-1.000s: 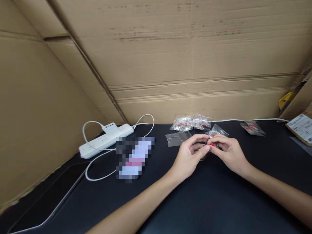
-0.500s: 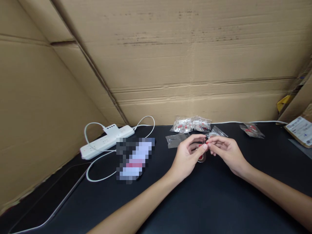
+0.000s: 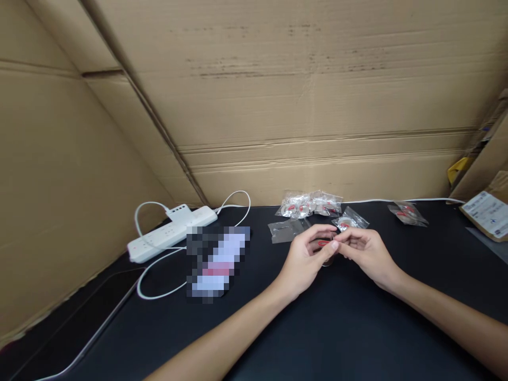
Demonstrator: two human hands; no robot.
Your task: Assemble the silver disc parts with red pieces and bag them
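My left hand (image 3: 304,258) is closed, thumb and fingers pinching a looped red cord (image 3: 323,243). A small round disc-like piece (image 3: 328,262), mostly hidden by the hand, shows just below the cord. My right hand (image 3: 369,255) is closed too, its thumb and forefinger pinched against the left fingertips at the cord's end. Just behind the hands lies a clear packet (image 3: 350,219) with a pale ring and red cord inside. A flat clear plastic bag (image 3: 288,231) rests on the black table (image 3: 341,328) beyond my left hand.
More clear packets (image 3: 296,205) with rings and red cords lie against the cardboard wall (image 3: 254,106). Another packet (image 3: 408,214) is at right, near a labelled parcel (image 3: 486,214). A white power strip (image 3: 172,233) with cables and a blurred-out object (image 3: 222,262) occupy the left.
The red cord now shows as an open loop inside my left hand, where before only small red bits showed at the fingertips. The hands stay together; the view has shifted slightly.
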